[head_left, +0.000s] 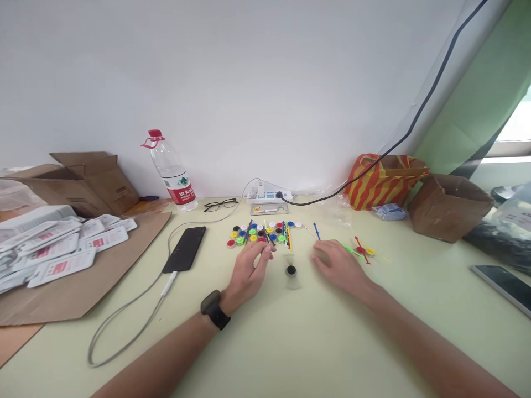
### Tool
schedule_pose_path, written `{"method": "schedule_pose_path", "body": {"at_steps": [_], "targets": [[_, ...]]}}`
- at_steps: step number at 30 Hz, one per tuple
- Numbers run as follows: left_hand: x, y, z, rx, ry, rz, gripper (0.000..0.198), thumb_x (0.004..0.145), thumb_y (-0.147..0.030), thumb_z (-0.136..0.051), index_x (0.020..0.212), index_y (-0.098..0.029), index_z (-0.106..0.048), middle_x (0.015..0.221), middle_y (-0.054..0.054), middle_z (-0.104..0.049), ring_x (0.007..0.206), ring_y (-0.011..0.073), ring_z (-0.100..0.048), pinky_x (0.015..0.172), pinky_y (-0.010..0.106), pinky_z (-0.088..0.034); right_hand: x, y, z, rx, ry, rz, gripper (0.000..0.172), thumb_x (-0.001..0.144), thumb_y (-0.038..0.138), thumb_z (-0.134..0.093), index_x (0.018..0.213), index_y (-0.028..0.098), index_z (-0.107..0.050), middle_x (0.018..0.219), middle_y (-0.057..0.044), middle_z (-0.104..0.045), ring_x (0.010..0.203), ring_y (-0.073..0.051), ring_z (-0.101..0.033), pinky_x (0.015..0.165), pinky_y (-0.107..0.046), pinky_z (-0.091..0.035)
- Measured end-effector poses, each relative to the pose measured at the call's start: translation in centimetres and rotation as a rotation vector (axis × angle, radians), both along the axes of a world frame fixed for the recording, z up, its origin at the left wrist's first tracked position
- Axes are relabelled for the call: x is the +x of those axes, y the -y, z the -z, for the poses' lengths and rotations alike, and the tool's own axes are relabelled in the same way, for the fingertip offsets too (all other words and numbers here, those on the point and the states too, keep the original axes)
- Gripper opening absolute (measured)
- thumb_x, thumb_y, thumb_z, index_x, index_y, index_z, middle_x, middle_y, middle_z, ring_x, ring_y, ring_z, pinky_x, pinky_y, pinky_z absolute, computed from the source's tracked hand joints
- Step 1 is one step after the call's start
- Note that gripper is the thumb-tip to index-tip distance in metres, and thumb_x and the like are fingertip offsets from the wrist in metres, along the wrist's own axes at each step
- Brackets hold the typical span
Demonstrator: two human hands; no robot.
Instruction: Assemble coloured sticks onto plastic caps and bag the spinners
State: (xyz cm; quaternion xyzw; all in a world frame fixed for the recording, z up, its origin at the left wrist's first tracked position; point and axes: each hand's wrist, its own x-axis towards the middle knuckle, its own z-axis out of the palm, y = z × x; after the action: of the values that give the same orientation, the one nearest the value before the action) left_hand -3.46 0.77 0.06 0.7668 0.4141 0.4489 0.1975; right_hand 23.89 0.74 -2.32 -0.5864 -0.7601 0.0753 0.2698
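Observation:
Between my hands on the table, a small round piece with a black centre (291, 270) has a pale blur around it, as if spinning. My left hand (248, 269), a black watch on its wrist, is closed with thumb and fingertips together; whatever they may hold is too small to make out. Just beyond it lie several round coloured discs (240, 240) with thin arrow-shaped pointers (289, 236) among them. My right hand (338, 265) rests with bent fingers, thumb apart, nothing visible in it. Near it are a blue pointer (316, 231) and a red arrow piece (360, 250) beside a yellow disc (370, 251).
A phone (185, 250) with its white cable lies left, near cardboard (136, 254) bearing white packets (62, 268). Along the wall stand a water bottle (178, 177), glasses (220, 205), a power strip (269, 194), a striped bag (373, 182) and a carton (448, 207). Another phone (504, 287) is far right.

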Motion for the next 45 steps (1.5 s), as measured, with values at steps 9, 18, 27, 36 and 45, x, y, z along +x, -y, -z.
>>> {"method": "schedule_pose_path", "body": {"at_steps": [9,18,27,36,45], "targets": [[0.3,0.2,-0.1,-0.061,-0.028,0.016,0.041,0.108,-0.041,-0.039,0.087,-0.021,-0.067,0.090,0.005,-0.072,0.089,0.0212,-0.064,0.085,0.034,-0.047,0.9,-0.5,0.0,0.016,-0.034,0.004,0.023,0.093,0.018,-0.048,0.100,0.021,-0.069,0.100,-0.009,-0.073,0.096,-0.027,-0.066,0.086,-0.040,-0.049],[0.3,0.4,-0.4,-0.102,-0.047,0.051,0.040,0.108,-0.040,-0.038,0.088,-0.020,-0.066,0.088,0.004,-0.070,0.085,0.0197,-0.062,0.082,0.033,-0.046,0.8,-0.3,-0.3,-0.053,-0.101,-0.099,0.029,0.090,0.008,-0.042,0.093,0.021,-0.067,0.101,-0.007,-0.073,0.096,-0.023,-0.067,0.088,-0.038,-0.050],[0.3,0.4,-0.3,-0.102,-0.052,0.059,0.040,0.108,-0.041,-0.038,0.089,-0.020,-0.066,0.086,0.004,-0.069,0.082,0.0195,-0.063,0.079,0.032,-0.046,1.5,-0.3,-0.6,-0.124,-0.073,-0.120,0.025,0.091,0.011,-0.046,0.090,0.023,-0.068,0.101,-0.006,-0.072,0.096,-0.023,-0.067,0.083,-0.037,-0.051],[0.3,0.3,-0.3,-0.112,-0.051,0.074,0.038,0.107,-0.040,-0.040,0.091,-0.020,-0.067,0.082,0.003,-0.069,0.080,0.0188,-0.064,0.076,0.030,-0.047,1.4,0.1,-1.1,-0.104,0.064,-0.093,0.019,0.092,0.020,-0.054,0.086,0.026,-0.071,0.098,-0.005,-0.073,0.094,-0.025,-0.068,0.074,-0.036,-0.048],[0.3,0.4,-0.5,-0.128,-0.050,0.073,0.036,0.107,-0.038,-0.041,0.091,-0.020,-0.068,0.082,0.003,-0.069,0.079,0.0185,-0.063,0.073,0.030,-0.047,0.7,0.3,-1.6,-0.019,-0.022,0.059,0.013,0.095,0.025,-0.048,0.085,0.025,-0.057,0.082,-0.002,-0.071,0.070,-0.020,-0.062,0.059,-0.031,-0.037]]}}
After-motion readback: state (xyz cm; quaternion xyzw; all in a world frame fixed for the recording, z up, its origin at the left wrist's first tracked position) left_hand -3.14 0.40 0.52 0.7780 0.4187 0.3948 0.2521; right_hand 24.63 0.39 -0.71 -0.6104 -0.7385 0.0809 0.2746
